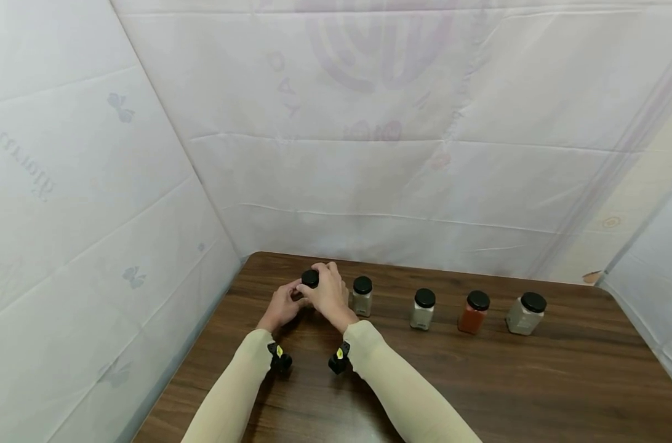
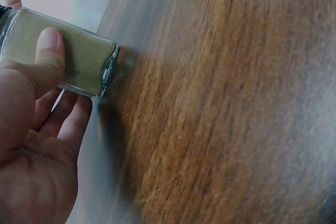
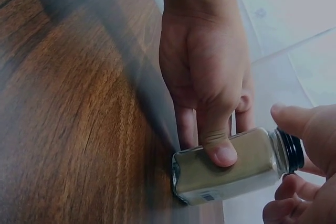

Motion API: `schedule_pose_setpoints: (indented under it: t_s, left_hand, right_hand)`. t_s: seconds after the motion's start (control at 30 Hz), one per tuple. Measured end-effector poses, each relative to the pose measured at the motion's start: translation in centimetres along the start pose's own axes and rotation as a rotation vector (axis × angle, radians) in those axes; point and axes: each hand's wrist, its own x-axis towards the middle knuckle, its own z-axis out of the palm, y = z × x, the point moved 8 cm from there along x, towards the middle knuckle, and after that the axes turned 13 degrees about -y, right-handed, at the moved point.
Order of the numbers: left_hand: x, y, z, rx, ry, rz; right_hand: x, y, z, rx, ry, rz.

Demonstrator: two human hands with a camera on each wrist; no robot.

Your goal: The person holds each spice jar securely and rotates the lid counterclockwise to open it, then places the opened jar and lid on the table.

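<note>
My left hand (image 1: 283, 306) holds a square glass spice jar (image 2: 79, 51) by its body, with the thumb flat along one side and the fingers behind. Greenish-tan powder fills the jar. At its top, my right hand (image 1: 327, 292) has thumb and fingers around the black lid (image 3: 291, 150). The lid sits on the jar's neck. In the right wrist view the jar's base is close to the tabletop; whether it touches cannot be told. Just right of my right hand stands another jar (image 1: 362, 301) with pale contents and a black lid.
Farther right on the wooden table (image 1: 336, 394) stand a pale-filled jar (image 1: 422, 315), an orange-red jar (image 1: 472, 319) and a wider whitish jar (image 1: 523, 321), all black-lidded. Pale printed sheeting (image 1: 369, 178) hangs behind the table and along the left side.
</note>
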Motion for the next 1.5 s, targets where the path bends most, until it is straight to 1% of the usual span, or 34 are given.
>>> schedule_pose_setpoints:
  t_s: [0.2,0.5,0.67,0.73,1.03,1.27,1.5]
  left_hand:
    - [0.19,0.24,0.05,0.002,-0.004,0.014]
    - [0.23,0.13,0.07,-0.009,-0.007,-0.009]
    - [0.23,0.12,0.11,-0.006,-0.011,-0.002]
    - [0.23,0.17,0.10,0.000,-0.010,0.005]
    - [0.28,-0.01,0.06,0.007,-0.009,-0.012]
    - [0.25,-0.07,0.10,0.000,-0.019,-0.007]
    - [0.16,-0.41,0.28,-0.007,-0.037,-0.014]
  right_hand:
    - [-0.04,-0.22,-0.30,-0.008,0.005,0.007]
    - [0.02,-0.27,-0.27,-0.017,-0.008,0.001]
    - [0.03,-0.25,-0.25,-0.020,-0.019,0.000]
    - [0.06,-0.29,-0.26,-0.023,-0.029,-0.007]
    - [0.10,-0.83,-0.40,-0.041,-0.129,-0.043]
    - [0.08,-0.95,-0.33,-0.075,-0.149,-0.056]
    - [0.22,-1.02,-0.06,-0.071,-0.175,-0.050]
